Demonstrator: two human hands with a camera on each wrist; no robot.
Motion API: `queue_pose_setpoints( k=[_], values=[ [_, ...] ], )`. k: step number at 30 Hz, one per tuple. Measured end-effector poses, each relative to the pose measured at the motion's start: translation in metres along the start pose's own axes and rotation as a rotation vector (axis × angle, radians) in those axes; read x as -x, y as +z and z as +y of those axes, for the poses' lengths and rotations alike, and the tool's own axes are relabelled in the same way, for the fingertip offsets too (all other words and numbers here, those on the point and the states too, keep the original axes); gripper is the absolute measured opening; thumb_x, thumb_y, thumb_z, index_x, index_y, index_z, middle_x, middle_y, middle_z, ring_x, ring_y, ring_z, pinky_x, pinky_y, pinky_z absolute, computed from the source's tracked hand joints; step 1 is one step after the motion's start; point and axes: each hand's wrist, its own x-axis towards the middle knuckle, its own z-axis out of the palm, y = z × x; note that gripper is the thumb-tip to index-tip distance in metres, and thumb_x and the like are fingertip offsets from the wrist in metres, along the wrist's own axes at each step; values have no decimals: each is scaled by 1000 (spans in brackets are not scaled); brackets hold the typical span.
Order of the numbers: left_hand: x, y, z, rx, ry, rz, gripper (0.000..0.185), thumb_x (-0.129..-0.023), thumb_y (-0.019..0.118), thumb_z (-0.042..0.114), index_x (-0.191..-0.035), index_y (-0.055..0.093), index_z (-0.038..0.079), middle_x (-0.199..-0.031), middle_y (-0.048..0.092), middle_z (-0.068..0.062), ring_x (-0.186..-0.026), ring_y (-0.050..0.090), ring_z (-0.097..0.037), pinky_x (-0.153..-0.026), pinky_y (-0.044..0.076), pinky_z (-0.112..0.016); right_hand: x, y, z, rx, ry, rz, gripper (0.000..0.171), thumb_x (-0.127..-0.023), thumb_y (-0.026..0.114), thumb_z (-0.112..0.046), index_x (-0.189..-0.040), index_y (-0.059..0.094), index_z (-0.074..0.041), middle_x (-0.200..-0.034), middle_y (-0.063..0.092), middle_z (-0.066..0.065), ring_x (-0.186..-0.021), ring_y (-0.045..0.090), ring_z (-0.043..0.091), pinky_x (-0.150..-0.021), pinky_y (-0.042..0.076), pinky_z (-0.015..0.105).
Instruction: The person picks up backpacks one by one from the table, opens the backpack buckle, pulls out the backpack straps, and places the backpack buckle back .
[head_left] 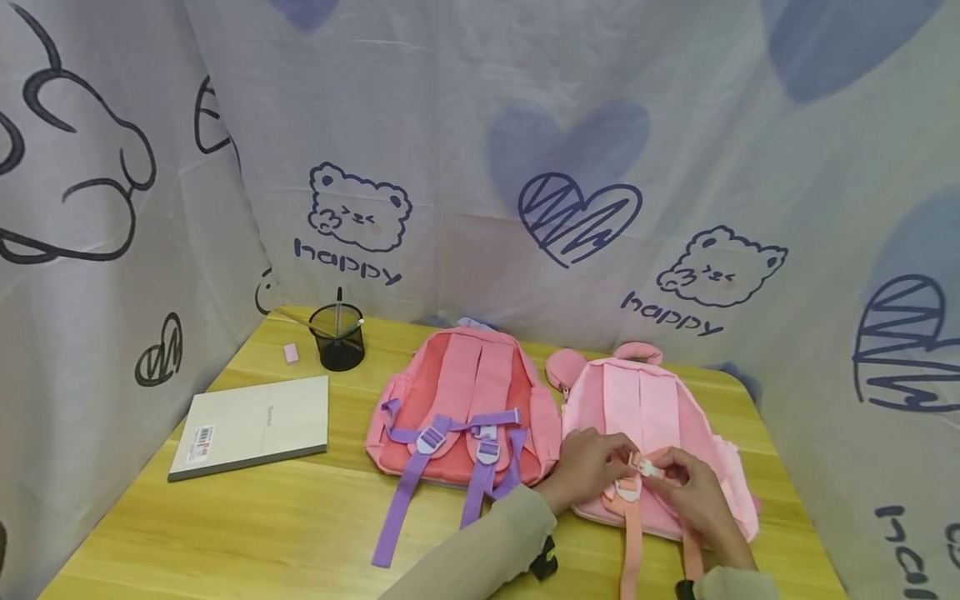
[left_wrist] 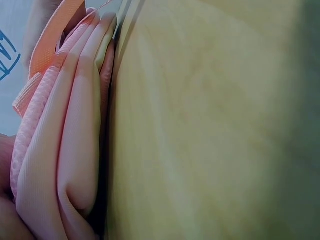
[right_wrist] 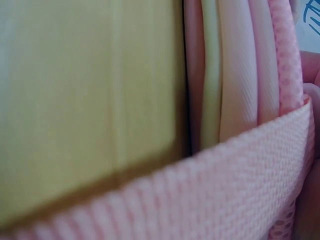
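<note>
A light pink backpack (head_left: 618, 387) lies on the table with its shoulder straps facing up. Over its lower part, my left hand (head_left: 588, 467) pinches one end of a small white buckle (head_left: 647, 467) on a peach chest strap. From the other side my right hand (head_left: 697, 493) grips the strap at the buckle, fingertips close to the left ones. A white strap adjuster (head_left: 627, 489) sits just below, with a peach webbing tail (head_left: 632, 546) hanging toward me. Both wrist views show mostly the bag's layered side (left_wrist: 75, 135); blurred pink webbing (right_wrist: 200, 195) crosses the right one.
Left of my hands lies a coral-pink backpack (head_left: 457, 375) with purple straps (head_left: 408, 508). Farther left are a cream notebook (head_left: 258, 425), a pink eraser (head_left: 291, 353) and a black mesh pen cup (head_left: 339, 350). A printed curtain (head_left: 465, 250) surrounds the wooden table (head_left: 247, 533).
</note>
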Motion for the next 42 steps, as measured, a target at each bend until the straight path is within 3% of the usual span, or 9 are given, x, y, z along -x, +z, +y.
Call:
queue_pose_setpoints(
  k=[6,11,20,26,33,37,42],
  values=[
    [0,-1,2,57,6,11,20,-94,76,38,-112,72,30,-94,75,17,-74,48,5,-73,34,-16,3,-3,2,-17,12,39,20,-88,83,-14,-100,69,-5,-97,68,3,-83,54,4,-73,45,19],
    [0,-1,3,68,-1,16,21,-94,75,38,-113,72,28,-91,71,14,-73,48,5,-71,35,-15,4,-5,3,-14,15,65,22,-89,82,-17,-102,69,-5,-92,64,0,-82,53,5,-72,43,20],
    [-1,-5,3,75,-32,-41,24,-95,75,36,-114,69,24,-92,70,14,-77,55,5,-75,38,-15,7,-10,3,-25,50,44,32,-95,77,-28,-114,67,-3,-98,63,3,-84,53,7,-73,44,22],
    [-3,-10,4,157,-34,-36,21,-93,77,31,-109,67,19,-89,69,11,-73,54,6,-67,40,-11,11,-20,3,-48,28,44,30,-96,75,-24,-116,67,-3,-90,58,-1,-79,51,8,-69,44,23],
    [-2,-11,2,212,-61,-13,20,-96,74,30,-109,66,17,-90,70,6,-75,56,2,-68,40,-10,14,-29,3,-38,15,13,33,-95,77,-29,-116,70,-5,-80,49,0,-71,47,10,-65,39,25],
    [-1,-10,2,221,-70,-18,19,-98,71,29,-111,66,16,-91,70,5,-76,57,1,-69,41,-10,15,-33,5,-15,69,1,37,-93,80,-30,-117,70,-5,-85,55,1,-75,51,11,-67,43,24],
    [-1,-12,2,234,-67,-15,18,-99,71,27,-112,67,15,-92,71,4,-77,60,0,-71,44,-12,17,-35,3,37,99,-20,47,-92,79,-37,-127,67,-7,-106,62,9,-88,53,13,-73,45,22]
  ],
)
